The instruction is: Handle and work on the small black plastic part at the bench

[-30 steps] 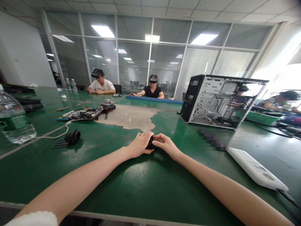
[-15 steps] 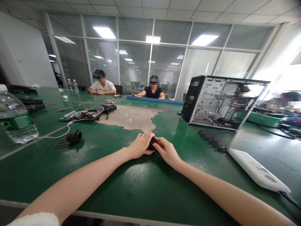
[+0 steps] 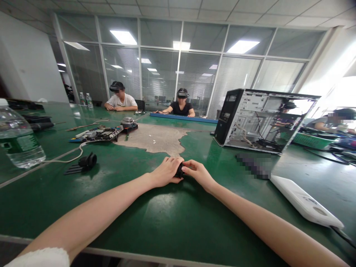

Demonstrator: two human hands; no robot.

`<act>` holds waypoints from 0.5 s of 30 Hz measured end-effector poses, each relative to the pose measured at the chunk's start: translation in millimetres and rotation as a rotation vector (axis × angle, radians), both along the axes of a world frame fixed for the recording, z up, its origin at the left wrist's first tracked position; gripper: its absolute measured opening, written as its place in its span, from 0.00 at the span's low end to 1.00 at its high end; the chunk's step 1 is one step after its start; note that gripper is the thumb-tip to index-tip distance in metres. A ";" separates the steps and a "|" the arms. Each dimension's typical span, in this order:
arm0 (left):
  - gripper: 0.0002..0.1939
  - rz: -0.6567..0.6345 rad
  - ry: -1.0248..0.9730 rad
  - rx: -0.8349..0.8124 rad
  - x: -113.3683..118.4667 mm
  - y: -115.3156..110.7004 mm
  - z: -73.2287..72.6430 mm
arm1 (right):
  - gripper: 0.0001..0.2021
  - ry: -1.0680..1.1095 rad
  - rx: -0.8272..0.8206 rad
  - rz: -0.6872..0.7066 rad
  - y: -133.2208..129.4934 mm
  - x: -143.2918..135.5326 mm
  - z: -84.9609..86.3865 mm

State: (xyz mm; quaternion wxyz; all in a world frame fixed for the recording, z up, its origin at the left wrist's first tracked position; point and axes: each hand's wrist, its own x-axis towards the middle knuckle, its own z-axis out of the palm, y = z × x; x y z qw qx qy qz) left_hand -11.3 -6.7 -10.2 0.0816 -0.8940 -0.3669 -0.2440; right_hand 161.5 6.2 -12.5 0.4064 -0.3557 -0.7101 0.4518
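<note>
In the head view, my left hand [image 3: 166,172] is wrapped around a small black part [image 3: 180,170] at the middle of the green table. Most of that part is hidden by my fingers, so its exact kind does not show. My right hand [image 3: 198,174] pinches its right side with thumb and fingertips. To the left lies a black plastic piece [image 3: 88,160] with a round collar and several flat prongs. A bare circuit board [image 3: 98,134] rests farther back, beside a dark unit with a rounded metal top [image 3: 129,124].
An opened computer case [image 3: 261,122] stands at the back right. A white power bank [image 3: 306,200] with a cable lies at right, touching a blurred dark object [image 3: 253,166]. A water bottle [image 3: 20,139] is at left. Two people sit across the green table [image 3: 155,222]; another is at far right.
My right hand has shifted slightly, its fingers drawn up and back a little at the black part's right side. My left hand keeps its hold in the same place.
</note>
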 end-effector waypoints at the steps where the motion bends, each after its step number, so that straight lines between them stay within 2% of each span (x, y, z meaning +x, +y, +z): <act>1: 0.32 0.000 -0.001 0.003 -0.1 0.0 -0.4 | 0.13 0.000 0.005 0.014 -0.2 -0.2 -0.3; 6: 0.31 0.004 -0.046 -0.013 -0.4 0.5 -2.7 | 0.12 -0.005 0.098 0.046 -4.3 -0.7 -3.6; 10: 0.30 0.007 -0.065 -0.027 -0.7 1.1 -3.4 | 0.13 -0.038 0.111 0.069 -5.5 0.7 -6.6; 15: 0.31 -0.004 -0.059 -0.017 -0.8 1.2 -3.0 | 0.11 -0.029 0.131 0.020 -1.2 -0.5 -9.5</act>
